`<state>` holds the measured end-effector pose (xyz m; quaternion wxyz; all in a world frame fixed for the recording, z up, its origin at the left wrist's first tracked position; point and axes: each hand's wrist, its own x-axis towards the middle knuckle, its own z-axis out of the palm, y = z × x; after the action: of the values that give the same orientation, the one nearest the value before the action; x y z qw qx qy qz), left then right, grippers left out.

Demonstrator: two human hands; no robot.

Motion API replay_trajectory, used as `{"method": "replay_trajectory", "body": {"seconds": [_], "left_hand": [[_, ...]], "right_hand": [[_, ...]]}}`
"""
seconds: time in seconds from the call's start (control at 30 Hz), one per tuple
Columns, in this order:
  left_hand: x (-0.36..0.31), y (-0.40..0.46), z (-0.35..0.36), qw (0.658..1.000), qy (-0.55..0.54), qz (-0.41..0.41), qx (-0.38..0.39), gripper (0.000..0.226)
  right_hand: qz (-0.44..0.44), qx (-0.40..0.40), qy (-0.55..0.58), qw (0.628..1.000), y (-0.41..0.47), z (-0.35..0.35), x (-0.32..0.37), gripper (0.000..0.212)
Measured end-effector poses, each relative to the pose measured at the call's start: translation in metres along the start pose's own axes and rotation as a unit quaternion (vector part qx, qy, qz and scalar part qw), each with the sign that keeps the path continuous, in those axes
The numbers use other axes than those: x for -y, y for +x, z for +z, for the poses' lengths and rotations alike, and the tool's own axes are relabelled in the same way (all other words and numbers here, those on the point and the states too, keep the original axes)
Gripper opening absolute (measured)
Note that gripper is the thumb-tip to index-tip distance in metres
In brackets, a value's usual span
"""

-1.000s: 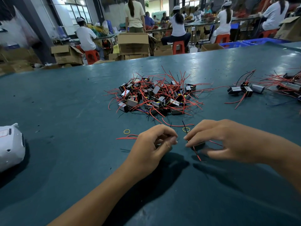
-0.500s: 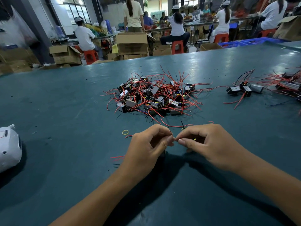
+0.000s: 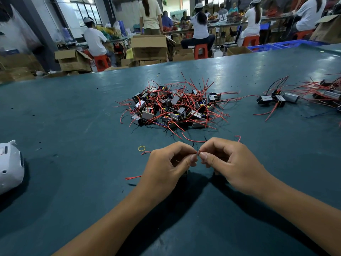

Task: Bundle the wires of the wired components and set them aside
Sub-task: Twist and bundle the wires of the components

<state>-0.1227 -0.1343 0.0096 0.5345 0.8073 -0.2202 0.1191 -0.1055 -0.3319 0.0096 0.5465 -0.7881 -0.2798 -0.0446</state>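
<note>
thin red wires (image 3: 197, 152) sit pinched between the fingertips of the left hand (image 3: 166, 168) and right hand (image 3: 230, 163), meeting above the table (image 3: 73, 117).

On the table (image 3: 73, 117), the pile of wired components (image 3: 173, 108) lies centre, behind the left hand (image 3: 166, 169) and right hand (image 3: 232, 167), whose fingertips meet. A rubber band (image 3: 141, 148) lies left of them. Further components (image 3: 276, 99) lie right; a plastic housing (image 3: 10, 167) at the left edge.
</note>
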Motion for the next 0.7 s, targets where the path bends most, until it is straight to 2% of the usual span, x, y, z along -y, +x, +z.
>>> {"method": "replay_trajectory", "body": {"seconds": [0.2,0.7], "left_hand": [[0.0015,-0.0004,-0.0004,1.0,-0.011,-0.003,-0.001,0.007],[0.0058,-0.0007,0.0021,0.999,-0.036,-0.01,-0.013,0.015]], "right_hand": [[0.01,-0.009,0.036,0.999,-0.0009,0.002,-0.0002,0.007],[0.007,-0.043,0.0,0.999,-0.0018,0.0058,-0.0018,0.005]]}}
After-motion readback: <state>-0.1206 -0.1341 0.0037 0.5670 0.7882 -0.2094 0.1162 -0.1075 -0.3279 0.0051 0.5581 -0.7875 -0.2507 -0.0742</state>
